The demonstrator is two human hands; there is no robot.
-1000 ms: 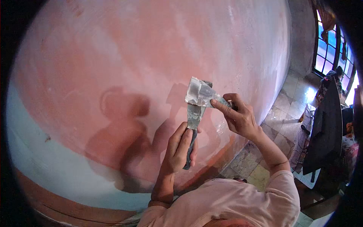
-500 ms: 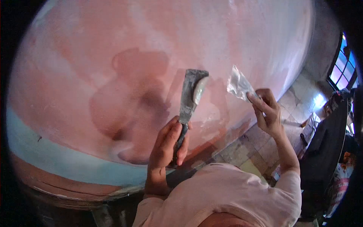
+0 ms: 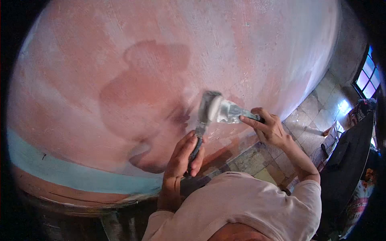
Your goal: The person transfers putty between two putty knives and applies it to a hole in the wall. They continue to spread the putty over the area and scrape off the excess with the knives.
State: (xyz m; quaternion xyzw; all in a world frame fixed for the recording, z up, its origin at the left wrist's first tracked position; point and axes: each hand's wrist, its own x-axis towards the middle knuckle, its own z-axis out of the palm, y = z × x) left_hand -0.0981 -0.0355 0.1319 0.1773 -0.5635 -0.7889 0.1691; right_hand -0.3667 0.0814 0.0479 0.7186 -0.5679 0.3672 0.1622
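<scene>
My left hand [image 3: 185, 154] is closed around the dark handle of a putty knife [image 3: 204, 110], its blade pointing up and slightly blurred. A lump of whitish putty [image 3: 215, 107] sits along the right side of that blade. My right hand [image 3: 271, 127] grips the dark handle of a second putty knife [image 3: 231, 112], whose shiny blade points left. The end of this second blade meets the putty on the first. Behind both tools is a pink, patchy wall [image 3: 120, 80], a short way off.
A light blue band [image 3: 80, 170] and a brown band run along the wall's base. Floor tiles [image 3: 313, 112] lie to the right, with a dark board-like surface [image 3: 341, 168] beyond them. A paned window [image 3: 366, 76] is at the far right.
My right hand has moved left and down, bringing its putty knife against the putty on the left one. The left knife has shifted slightly right and down.
</scene>
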